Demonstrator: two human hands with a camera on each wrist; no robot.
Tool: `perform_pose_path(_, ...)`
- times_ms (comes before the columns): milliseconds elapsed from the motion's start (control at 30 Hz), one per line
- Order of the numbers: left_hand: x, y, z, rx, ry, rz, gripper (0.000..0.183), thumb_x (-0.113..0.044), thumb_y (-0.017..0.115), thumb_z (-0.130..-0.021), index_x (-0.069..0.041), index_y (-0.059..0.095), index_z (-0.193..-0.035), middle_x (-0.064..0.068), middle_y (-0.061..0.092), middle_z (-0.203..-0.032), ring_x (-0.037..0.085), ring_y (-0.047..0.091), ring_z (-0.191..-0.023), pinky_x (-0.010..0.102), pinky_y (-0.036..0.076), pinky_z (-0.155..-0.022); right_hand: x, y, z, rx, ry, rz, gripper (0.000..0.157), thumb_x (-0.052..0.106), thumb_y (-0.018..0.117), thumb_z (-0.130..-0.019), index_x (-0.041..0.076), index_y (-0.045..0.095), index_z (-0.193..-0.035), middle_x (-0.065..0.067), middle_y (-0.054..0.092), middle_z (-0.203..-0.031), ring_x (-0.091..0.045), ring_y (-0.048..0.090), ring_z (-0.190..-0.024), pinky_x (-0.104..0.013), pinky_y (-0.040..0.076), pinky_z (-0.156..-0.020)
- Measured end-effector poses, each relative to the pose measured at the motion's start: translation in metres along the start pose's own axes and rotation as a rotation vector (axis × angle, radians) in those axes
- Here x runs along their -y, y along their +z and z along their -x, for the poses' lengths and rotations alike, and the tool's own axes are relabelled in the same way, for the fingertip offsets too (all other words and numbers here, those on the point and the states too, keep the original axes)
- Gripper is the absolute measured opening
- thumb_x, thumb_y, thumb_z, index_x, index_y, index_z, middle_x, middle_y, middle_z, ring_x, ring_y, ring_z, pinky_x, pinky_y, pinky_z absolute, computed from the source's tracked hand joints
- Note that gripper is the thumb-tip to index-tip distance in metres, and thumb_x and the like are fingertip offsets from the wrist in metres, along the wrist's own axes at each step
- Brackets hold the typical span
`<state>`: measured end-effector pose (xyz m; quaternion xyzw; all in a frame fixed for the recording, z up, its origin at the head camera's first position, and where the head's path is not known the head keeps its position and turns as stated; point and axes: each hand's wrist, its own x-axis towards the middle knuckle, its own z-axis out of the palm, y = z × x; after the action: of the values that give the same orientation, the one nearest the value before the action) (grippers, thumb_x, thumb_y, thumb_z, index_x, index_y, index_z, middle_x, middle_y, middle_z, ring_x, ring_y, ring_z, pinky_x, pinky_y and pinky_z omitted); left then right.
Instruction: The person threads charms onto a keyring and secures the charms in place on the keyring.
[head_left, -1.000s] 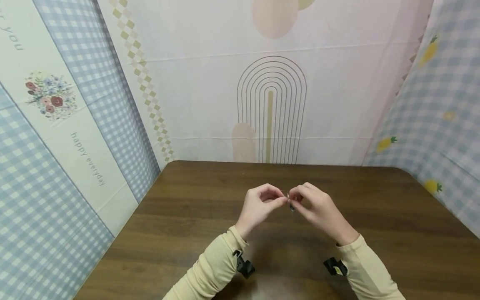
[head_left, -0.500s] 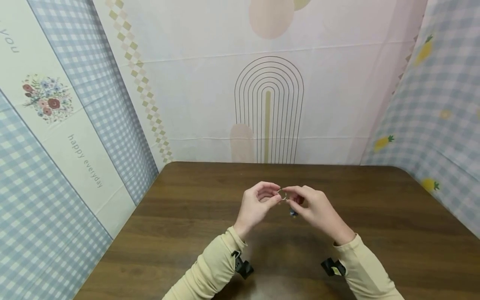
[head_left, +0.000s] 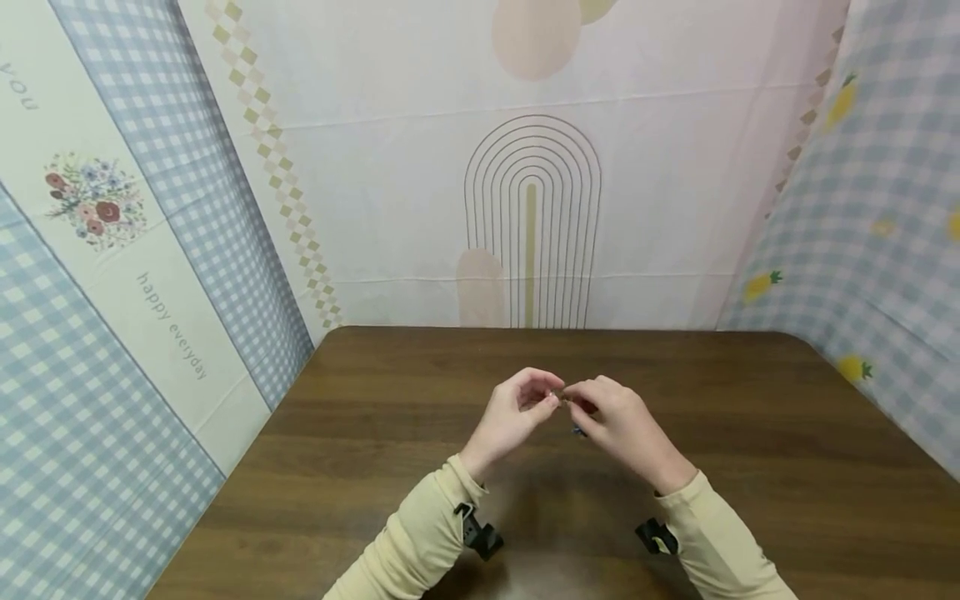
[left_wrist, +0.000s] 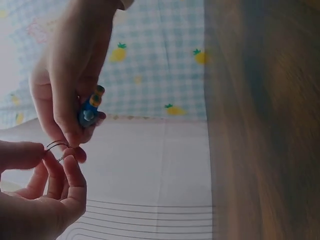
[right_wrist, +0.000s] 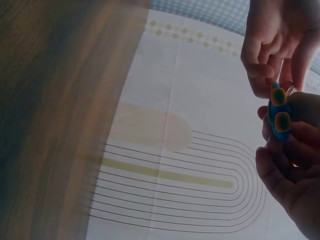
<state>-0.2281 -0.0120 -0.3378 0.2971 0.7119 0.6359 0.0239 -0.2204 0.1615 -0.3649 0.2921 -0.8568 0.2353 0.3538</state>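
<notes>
Both hands meet above the table in the head view. My left hand (head_left: 517,417) pinches one side of a thin metal key ring (left_wrist: 57,144) between thumb and fingers. On the ring's other side, the thumb and fingertips of my right hand (head_left: 618,421) pinch it. A small blue figure (left_wrist: 89,111) dangles by the right fingers, a keychain charm by its look. The right wrist view shows two orange-and-green round ends on the figure (right_wrist: 280,112). Fingertips hide part of the ring, and its join with the charm is covered.
A brown wooden table (head_left: 390,500) lies beneath the hands. Patterned cloth (head_left: 375,192) hangs behind it, with checked cloth at both sides. Each sleeve carries a black wrist camera, left camera (head_left: 480,533) and right camera (head_left: 656,536).
Half a second ago the ring showed as an open circle between the hands; now it looks narrower, with the fingertips closer together. Both hands have shifted slightly left.
</notes>
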Motion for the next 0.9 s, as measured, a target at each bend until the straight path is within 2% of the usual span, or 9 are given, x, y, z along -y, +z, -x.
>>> perform_pose_path(167,0.0013,0.0005,0.0001,-0.073,-0.031,0.065,0.026,0.004,0.061,-0.079,0.009,0.054,-0.104,0.028,0.056,-0.092,0.014,0.055,-0.079,0.021,0.048,-0.072,0.0006,0.0002,-0.0011,0.028,0.01,-0.035,0.023,0.002,0.067,-0.074,0.009,0.065,-0.096,0.004,0.063,-0.079,-0.001,0.054,-0.068,-0.016,0.048,-0.06)
perform_pose_path(333,0.0032,0.0003,-0.0022,-0.141,-0.009,0.041,0.024,0.004,0.061,-0.079,0.008,0.055,-0.102,0.027,0.061,-0.095,0.032,0.062,-0.085,0.019,0.051,-0.068,0.0011,-0.0014,-0.0021,0.044,0.025,-0.02,0.022,0.004,0.068,-0.074,0.009,0.065,-0.096,0.006,0.06,-0.074,-0.001,0.052,-0.066,-0.017,0.047,-0.058)
perform_pose_path(433,0.0041,-0.0001,-0.0039,-0.156,0.006,-0.005,0.021,0.002,0.061,-0.08,0.006,0.058,-0.1,0.025,0.064,-0.094,0.034,0.063,-0.088,0.019,0.051,-0.07,0.0014,-0.0022,-0.0018,0.057,0.025,-0.019,0.02,0.005,0.069,-0.074,0.011,0.065,-0.093,0.008,0.059,-0.074,-0.001,0.05,-0.066,-0.018,0.046,-0.057)
perform_pose_path(667,0.0061,-0.0003,-0.0048,-0.13,0.002,-0.111,0.015,-0.001,0.06,-0.082,0.004,0.061,-0.096,0.021,0.068,-0.089,0.03,0.065,-0.081,0.016,0.048,-0.063,0.0004,-0.0024,-0.0011,0.084,-0.011,-0.007,0.014,0.004,0.067,-0.075,0.012,0.066,-0.086,0.01,0.057,-0.069,-0.006,0.048,-0.063,-0.017,0.042,-0.057)
perform_pose_path(800,0.0063,-0.0007,-0.0048,-0.095,-0.014,-0.104,0.012,0.0,0.056,-0.085,0.005,0.06,-0.094,0.023,0.067,-0.086,0.032,0.064,-0.079,0.016,0.045,-0.06,0.0,-0.002,-0.0011,0.084,-0.024,-0.02,0.015,0.001,0.066,-0.074,0.011,0.067,-0.085,0.007,0.062,-0.073,-0.004,0.05,-0.065,-0.019,0.044,-0.057)
perform_pose_path(900,0.0063,-0.0011,-0.0052,-0.064,-0.036,-0.052,0.013,-0.001,0.055,-0.086,0.006,0.058,-0.096,0.026,0.064,-0.087,0.029,0.062,-0.078,0.017,0.045,-0.063,0.0,-0.0027,-0.0012,0.088,-0.01,-0.029,0.017,0.001,0.066,-0.074,0.01,0.067,-0.088,0.005,0.063,-0.074,-0.003,0.049,-0.064,-0.019,0.044,-0.056)
